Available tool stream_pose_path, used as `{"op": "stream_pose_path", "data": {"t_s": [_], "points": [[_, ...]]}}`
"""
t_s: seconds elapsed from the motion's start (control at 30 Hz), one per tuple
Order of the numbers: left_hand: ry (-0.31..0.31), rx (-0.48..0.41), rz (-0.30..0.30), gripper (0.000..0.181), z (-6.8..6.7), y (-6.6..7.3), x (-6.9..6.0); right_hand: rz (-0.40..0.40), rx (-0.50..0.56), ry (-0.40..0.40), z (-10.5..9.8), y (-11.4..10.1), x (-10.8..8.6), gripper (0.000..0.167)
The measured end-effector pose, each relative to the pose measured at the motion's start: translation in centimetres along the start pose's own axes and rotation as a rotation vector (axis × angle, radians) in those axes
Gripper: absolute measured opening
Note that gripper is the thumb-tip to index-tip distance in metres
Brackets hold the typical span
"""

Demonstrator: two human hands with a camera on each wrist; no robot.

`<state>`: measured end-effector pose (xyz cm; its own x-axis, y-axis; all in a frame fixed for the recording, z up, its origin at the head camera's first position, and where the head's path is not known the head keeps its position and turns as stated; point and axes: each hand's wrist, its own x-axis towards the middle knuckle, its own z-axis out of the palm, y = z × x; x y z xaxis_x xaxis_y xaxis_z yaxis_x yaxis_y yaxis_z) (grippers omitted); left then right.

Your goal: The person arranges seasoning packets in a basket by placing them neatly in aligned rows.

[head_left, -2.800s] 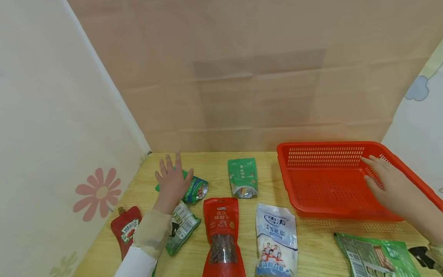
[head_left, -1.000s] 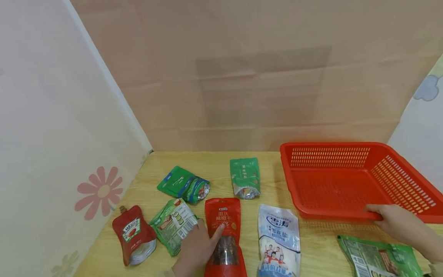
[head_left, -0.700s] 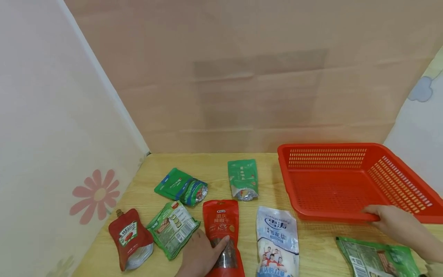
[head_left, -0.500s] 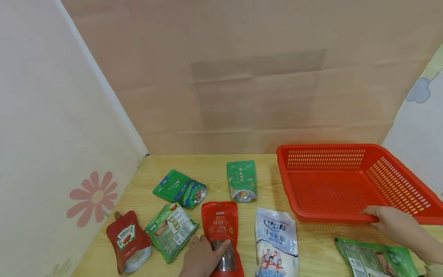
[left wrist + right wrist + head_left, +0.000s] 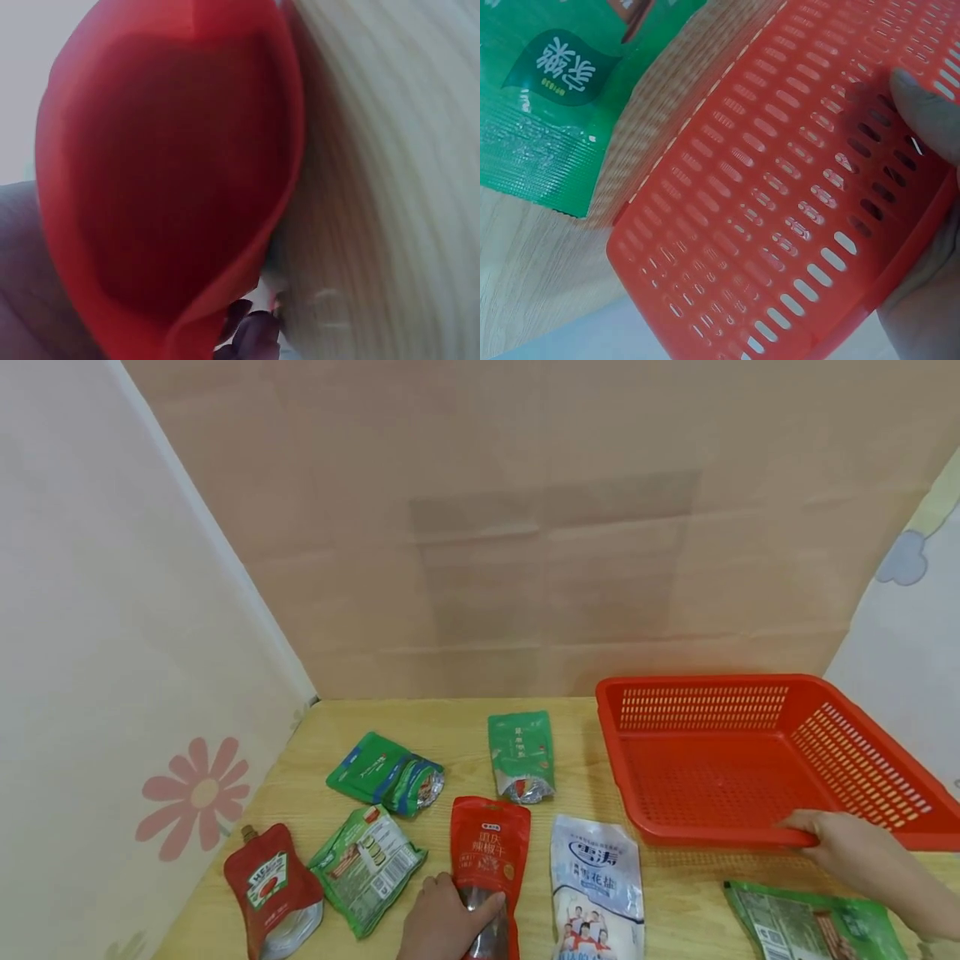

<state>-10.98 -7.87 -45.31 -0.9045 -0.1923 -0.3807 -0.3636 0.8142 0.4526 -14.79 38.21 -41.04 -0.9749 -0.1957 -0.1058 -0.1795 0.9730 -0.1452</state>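
My left hand [image 5: 444, 920] grips the lower part of a red dried chili pouch [image 5: 491, 839], thumb across its front window. In the left wrist view the red pouch's [image 5: 180, 165] hollow bottom fills much of the picture, with fingertips [image 5: 255, 334] at its lower edge. At the right, my right hand [image 5: 862, 856] holds the front rim of a red plastic basket [image 5: 637, 806]. The right wrist view has the thumb [image 5: 922, 109] on the slotted basket wall [image 5: 727, 180] and the other fingers hidden. No item shows inside the basket.
Left lie a ketchup pouch [image 5: 272, 885], a green snack packet [image 5: 367, 868] and a folded green pouch [image 5: 386, 772]. A small green pouch [image 5: 521, 752] lies at the back, a white salt bag [image 5: 597, 885] front centre, another green packet [image 5: 817, 922] before the basket. Paper screens stand behind.
My left hand came down from above the back-left pouches to the chili pouch, which has just shifted slightly right and tilted. The right hand lowered from above the basket onto its front rim.
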Motion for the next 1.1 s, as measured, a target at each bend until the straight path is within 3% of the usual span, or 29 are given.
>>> {"op": "stream_pose_path", "data": {"t_s": [0.5, 0.77, 1.1], "points": [[-0.012, -0.137, -0.023, 0.075, 0.3, 0.6, 0.2, -0.004, -0.033, 0.001, 0.0, -0.2, -0.1, 0.023], [-0.024, -0.176, 0.001, 0.076, 0.1, 0.2, 0.0, -0.015, -0.04, 0.027, -0.1, -0.6, 0.0, 0.022], [-0.083, -0.298, 0.078, 0.08, -0.3, 1.0, -1.5, 0.032, -0.033, -0.027, 0.5, -0.2, -0.3, 0.023]]}}
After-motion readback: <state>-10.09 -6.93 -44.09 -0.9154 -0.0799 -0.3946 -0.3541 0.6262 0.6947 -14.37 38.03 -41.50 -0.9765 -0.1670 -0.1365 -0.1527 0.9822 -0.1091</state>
